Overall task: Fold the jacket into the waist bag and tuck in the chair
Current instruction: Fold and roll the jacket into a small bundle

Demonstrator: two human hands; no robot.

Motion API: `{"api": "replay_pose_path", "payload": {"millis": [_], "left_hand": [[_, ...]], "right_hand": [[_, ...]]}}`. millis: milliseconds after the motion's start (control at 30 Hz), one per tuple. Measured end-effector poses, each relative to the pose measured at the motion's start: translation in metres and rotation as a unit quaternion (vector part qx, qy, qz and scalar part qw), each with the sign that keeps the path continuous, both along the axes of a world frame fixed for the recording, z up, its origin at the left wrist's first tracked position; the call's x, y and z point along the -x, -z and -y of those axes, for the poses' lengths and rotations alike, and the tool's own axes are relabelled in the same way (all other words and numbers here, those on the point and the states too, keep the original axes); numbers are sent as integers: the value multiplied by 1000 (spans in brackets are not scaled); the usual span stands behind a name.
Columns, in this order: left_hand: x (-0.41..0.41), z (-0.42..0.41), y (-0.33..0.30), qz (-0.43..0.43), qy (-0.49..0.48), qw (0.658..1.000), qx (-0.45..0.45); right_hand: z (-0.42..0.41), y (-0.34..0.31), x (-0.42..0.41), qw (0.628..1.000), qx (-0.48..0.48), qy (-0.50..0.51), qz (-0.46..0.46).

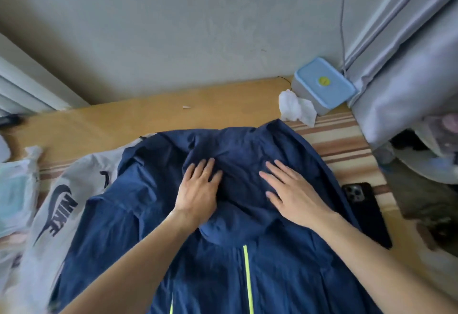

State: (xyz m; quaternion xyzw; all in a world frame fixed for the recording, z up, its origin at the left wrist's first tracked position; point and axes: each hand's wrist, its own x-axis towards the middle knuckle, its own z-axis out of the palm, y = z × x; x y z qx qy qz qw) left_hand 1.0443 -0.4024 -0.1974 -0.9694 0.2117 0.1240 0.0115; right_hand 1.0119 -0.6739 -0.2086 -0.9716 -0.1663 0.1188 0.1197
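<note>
I press my left hand point(198, 189) and right hand point(292, 189) flat, fingers spread and gripping nothing, on the jacket point(223, 251).

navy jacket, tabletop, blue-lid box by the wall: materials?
Jacket: thin woven synthetic, probably nylon or polyester; matte, creases finely under both flat hands, left hand and right hand.
Tabletop: smooth yellow-brown wood or wood-look laminate; cannot tell which.
Box: likely moulded plastic, rounded corners, light blue lid on a grey body.
</note>
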Motion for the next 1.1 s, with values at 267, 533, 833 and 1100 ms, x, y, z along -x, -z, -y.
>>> {"api": "replay_pose_path", "payload": {"millis": [267,533,833,1100], "left_hand": [[64,84,-34,74,85,978,177],[107,102,21,-74,79,994,9],[125,159,-54,-130,71,949,280],[102,124,-100,-359,-404,521,661]], "right_hand": [[71,-12,154,938,7,335,83],[107,2,225,899,4,437,-38],[95,-108,155,874,-274,400,41],[-21,-155,45,897,-409,133,-104]]}}
